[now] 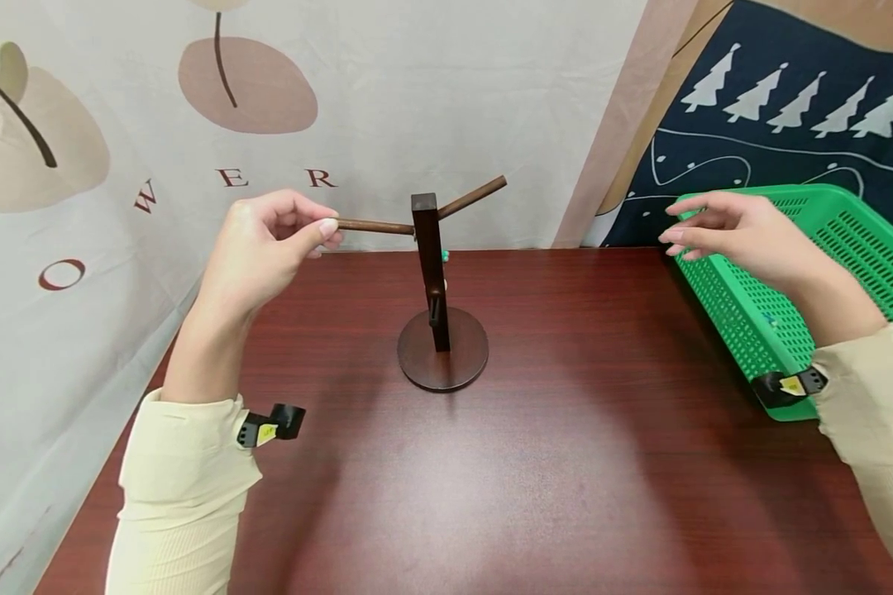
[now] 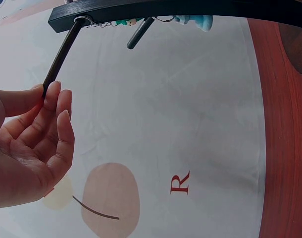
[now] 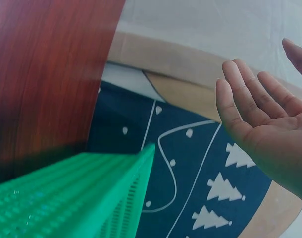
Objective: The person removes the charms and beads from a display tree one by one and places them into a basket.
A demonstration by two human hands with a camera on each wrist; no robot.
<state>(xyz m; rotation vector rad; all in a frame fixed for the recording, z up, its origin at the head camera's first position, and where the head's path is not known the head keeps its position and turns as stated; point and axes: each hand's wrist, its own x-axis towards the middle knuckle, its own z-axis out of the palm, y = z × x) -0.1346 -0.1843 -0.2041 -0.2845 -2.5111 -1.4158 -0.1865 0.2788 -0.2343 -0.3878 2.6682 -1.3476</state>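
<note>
A dark wooden stand point(image 1: 430, 264) with a round base point(image 1: 454, 364) rises from the middle of the red-brown table point(image 1: 565, 463). One peg point(image 1: 375, 226) sticks out to the left, another point(image 1: 472, 197) slants up to the right. My left hand point(image 1: 326, 231) pinches the free end of the left peg between thumb and fingers. The left wrist view shows that peg point(image 2: 62, 49) meeting my fingertips point(image 2: 52, 91), with small charms point(image 2: 195, 21) and a thin chain hanging at the post point(image 2: 190, 7). My right hand point(image 1: 677, 227) hovers open beside the green basket, palm bare point(image 3: 260, 124).
A green perforated basket point(image 1: 722, 306) sits along the table's right edge, seen close in the right wrist view point(image 3: 91, 198). A pale printed cloth point(image 1: 417, 83) hangs behind the table, with a dark tree-patterned cloth point(image 1: 774, 140) at the right.
</note>
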